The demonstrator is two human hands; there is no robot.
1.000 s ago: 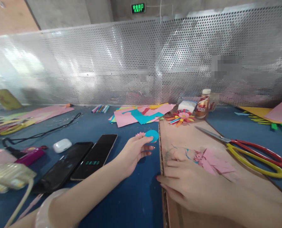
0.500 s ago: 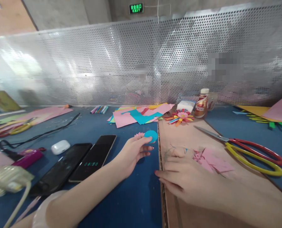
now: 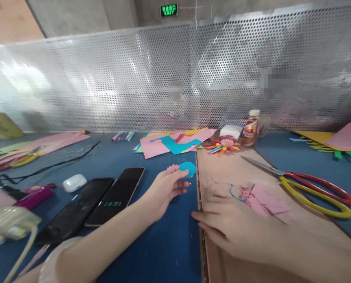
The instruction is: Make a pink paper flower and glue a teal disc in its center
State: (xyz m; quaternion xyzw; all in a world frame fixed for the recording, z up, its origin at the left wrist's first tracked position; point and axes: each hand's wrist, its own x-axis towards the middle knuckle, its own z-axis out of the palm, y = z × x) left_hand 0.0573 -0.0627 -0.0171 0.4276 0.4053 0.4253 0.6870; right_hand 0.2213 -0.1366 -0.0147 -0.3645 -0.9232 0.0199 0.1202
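Observation:
My left hand (image 3: pixel 171 184) pinches a round blue paper disc (image 3: pixel 187 169) between thumb and fingers, above the blue table. A pink paper piece with a zigzag edge (image 3: pixel 173 168) shows just behind the thumb; whether the hand holds it too I cannot tell. My right hand (image 3: pixel 228 220) lies palm down on the brown board (image 3: pixel 222 163), fingers stretched and slightly apart, with nothing seen in it. Beyond its fingers are pink paper scraps (image 3: pixel 266 200) and a thin curved blue paper strip (image 3: pixel 236 193). Large scissors (image 3: pixel 284 173) with red and yellow handles lie on the board's right side.
Two phones (image 3: pixel 116 196), an earbud case (image 3: pixel 74 182) and a power strip (image 3: pixel 10 224) lie at left. Farther back are coloured paper sheets (image 3: pixel 154 147), markers (image 3: pixel 122 136), a paper flower (image 3: pixel 226 145) and a bottle (image 3: pixel 250 127). A perforated metal screen (image 3: pixel 128 86) stands behind.
My right hand's fingers have lowered and flattened on the board. The curved blue strip now shows beside the pink scraps. My left hand stays put with the disc.

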